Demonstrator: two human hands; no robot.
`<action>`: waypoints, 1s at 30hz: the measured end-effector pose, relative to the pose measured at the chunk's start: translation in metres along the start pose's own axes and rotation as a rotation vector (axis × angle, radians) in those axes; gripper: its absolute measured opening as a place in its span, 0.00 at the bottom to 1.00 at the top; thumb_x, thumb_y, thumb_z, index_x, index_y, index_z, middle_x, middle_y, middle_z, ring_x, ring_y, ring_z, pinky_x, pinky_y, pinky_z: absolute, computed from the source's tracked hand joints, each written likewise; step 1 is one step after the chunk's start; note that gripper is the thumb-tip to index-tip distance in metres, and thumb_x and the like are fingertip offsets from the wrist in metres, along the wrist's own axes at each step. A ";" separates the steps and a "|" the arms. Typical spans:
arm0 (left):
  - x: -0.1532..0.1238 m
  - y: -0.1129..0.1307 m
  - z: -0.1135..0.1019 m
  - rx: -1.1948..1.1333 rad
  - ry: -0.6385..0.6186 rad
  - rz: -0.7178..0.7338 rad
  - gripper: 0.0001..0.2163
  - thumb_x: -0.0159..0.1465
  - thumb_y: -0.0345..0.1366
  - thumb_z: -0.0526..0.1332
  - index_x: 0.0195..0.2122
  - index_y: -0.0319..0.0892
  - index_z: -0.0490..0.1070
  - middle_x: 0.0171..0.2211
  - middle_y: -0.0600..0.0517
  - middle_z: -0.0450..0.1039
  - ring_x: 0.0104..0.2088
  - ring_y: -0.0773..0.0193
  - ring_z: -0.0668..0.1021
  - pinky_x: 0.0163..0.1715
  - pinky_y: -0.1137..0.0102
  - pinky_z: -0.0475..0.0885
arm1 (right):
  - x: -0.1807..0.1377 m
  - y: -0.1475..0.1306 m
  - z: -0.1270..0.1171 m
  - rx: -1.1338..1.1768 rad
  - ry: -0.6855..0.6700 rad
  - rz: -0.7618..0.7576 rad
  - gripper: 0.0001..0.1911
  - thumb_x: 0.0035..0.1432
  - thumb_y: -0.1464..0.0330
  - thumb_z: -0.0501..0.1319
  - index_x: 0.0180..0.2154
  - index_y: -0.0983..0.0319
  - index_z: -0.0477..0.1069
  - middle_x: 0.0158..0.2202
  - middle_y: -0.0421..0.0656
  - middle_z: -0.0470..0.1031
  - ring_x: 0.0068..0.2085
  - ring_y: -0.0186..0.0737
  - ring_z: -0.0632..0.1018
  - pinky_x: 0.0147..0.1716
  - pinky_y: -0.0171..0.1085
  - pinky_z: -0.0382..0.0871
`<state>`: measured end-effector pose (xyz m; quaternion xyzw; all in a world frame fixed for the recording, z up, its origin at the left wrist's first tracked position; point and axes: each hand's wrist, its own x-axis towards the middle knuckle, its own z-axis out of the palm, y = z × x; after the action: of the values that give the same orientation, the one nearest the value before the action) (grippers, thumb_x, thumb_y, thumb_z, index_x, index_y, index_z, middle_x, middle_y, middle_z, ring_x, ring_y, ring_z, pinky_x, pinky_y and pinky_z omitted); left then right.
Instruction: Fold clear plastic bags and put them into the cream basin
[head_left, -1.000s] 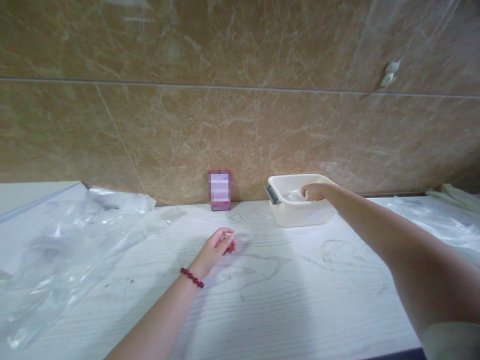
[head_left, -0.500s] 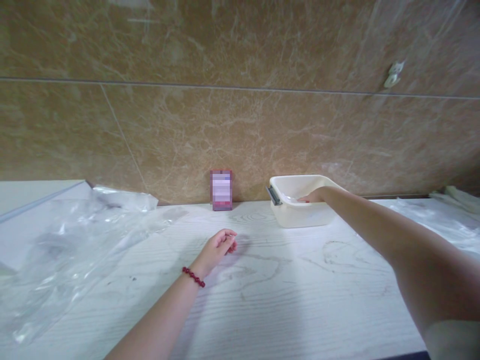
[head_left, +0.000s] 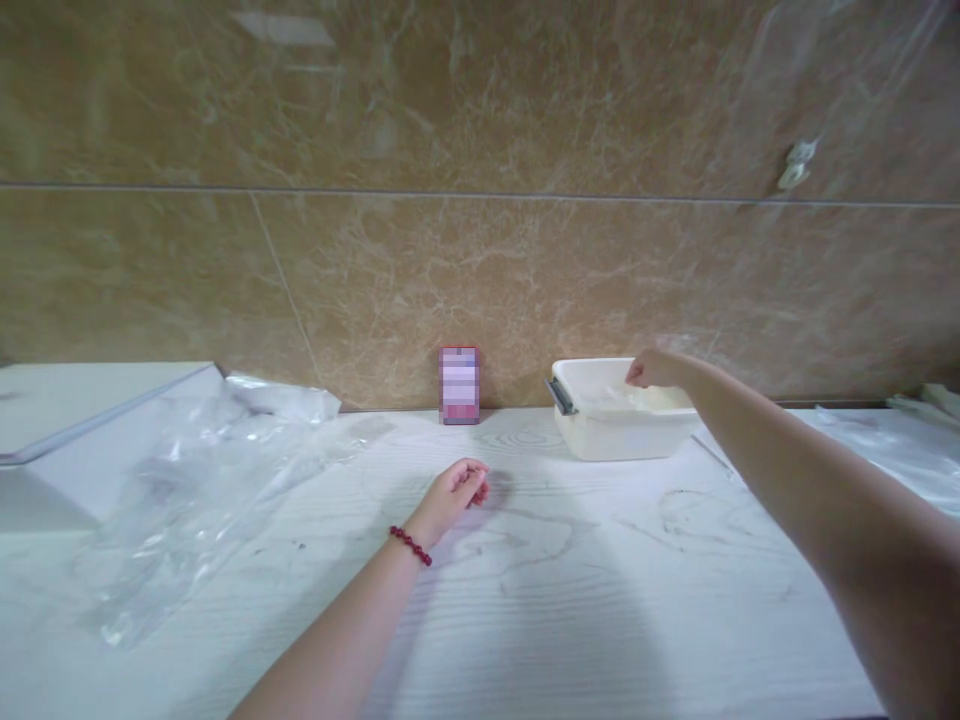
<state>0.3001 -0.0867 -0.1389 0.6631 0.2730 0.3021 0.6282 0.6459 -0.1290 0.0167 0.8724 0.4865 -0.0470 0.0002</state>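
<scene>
My left hand (head_left: 459, 487), with a dark red bead bracelet (head_left: 410, 545) at the wrist, is over the white wood-grain table (head_left: 517, 610). Its fingers are curled together; whatever they may hold is too small to make out. At the cream plastic bin (head_left: 626, 437), my right hand (head_left: 654, 368) is above the inside with fingertips pinched and pointing down. Clear, shiny plastic (head_left: 628, 398) shows in the bin just below those fingers. Whether the fingertips grip it I cannot tell. A grey handle clip (head_left: 562, 395) is on the bin's left end.
A phone-like upright screen (head_left: 459, 386), blurred out, leans on the brown marble wall (head_left: 420, 270). Crumpled clear plastic (head_left: 202, 490) lies at the left beside a white box (head_left: 112, 420). More clear plastic (head_left: 885, 445) is at the right. A small white figure (head_left: 797, 165) is on the wall.
My right hand has risen from inside the bin to about its rim level, fingers now pinched. My left hand keeps its curled pose. The whole view has shifted slightly.
</scene>
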 end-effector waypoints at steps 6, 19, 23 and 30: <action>0.003 -0.004 -0.001 -0.016 -0.008 0.061 0.13 0.54 0.44 0.54 0.33 0.38 0.63 0.23 0.53 0.66 0.24 0.71 0.69 0.28 0.73 0.64 | -0.042 -0.034 -0.017 0.034 0.398 -0.026 0.07 0.43 0.74 0.56 0.29 0.62 0.68 0.27 0.43 0.71 0.31 0.36 0.70 0.28 0.32 0.58; 0.002 -0.006 -0.004 0.092 0.001 0.141 0.13 0.55 0.42 0.53 0.34 0.37 0.65 0.23 0.53 0.66 0.24 0.70 0.68 0.26 0.73 0.63 | -0.118 -0.175 0.155 0.644 0.166 -0.350 0.09 0.47 0.64 0.49 0.23 0.56 0.65 0.26 0.41 0.73 0.30 0.40 0.73 0.29 0.36 0.64; 0.004 -0.007 -0.006 0.158 0.084 0.175 0.12 0.56 0.41 0.52 0.34 0.37 0.66 0.27 0.50 0.68 0.26 0.69 0.69 0.28 0.72 0.65 | -0.117 -0.182 0.170 0.772 0.269 -0.439 0.10 0.50 0.63 0.47 0.29 0.56 0.64 0.27 0.41 0.72 0.29 0.38 0.73 0.29 0.36 0.65; -0.011 0.024 -0.045 0.529 0.376 0.193 0.10 0.54 0.36 0.53 0.35 0.39 0.67 0.32 0.47 0.71 0.33 0.63 0.72 0.34 0.70 0.66 | -0.104 -0.176 0.175 0.841 0.305 -0.466 0.09 0.50 0.62 0.47 0.30 0.56 0.63 0.27 0.41 0.70 0.28 0.37 0.71 0.30 0.36 0.65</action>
<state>0.2586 -0.0665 -0.1139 0.7586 0.3890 0.3958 0.3414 0.4276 -0.1323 -0.1412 0.6622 0.6016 -0.1097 -0.4330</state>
